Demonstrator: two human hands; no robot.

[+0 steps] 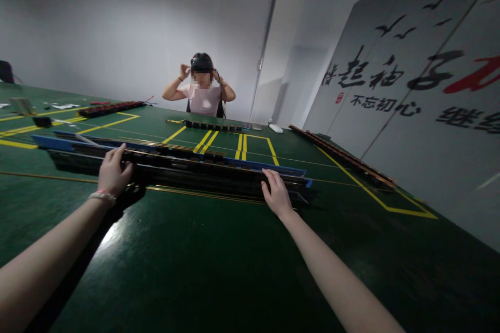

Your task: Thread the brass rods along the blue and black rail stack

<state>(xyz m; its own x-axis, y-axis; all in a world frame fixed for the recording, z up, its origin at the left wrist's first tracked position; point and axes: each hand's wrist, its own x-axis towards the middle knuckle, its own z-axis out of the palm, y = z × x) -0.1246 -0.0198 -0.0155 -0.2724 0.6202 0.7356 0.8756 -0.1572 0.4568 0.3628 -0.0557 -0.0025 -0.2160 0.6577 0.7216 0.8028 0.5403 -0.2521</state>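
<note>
A long, low black trough with blue edges lies crosswise on the green table before me. Small black blocks sit along its inside, and thin brass-coloured rods run its length. My left hand is closed on the near wall toward the left, fingers over the top and thumb on the near side. Close to the right end, my right hand grips the same wall in a like manner, fingertips over its upper edge. The palms hide parts of the wall. A thin pale strip leans in the trough's left part.
Across the green table sits a person with both hands raised to a headset. A row of black blocks lies before them. Other long strips lie at left and right. Yellow tape lines mark the table.
</note>
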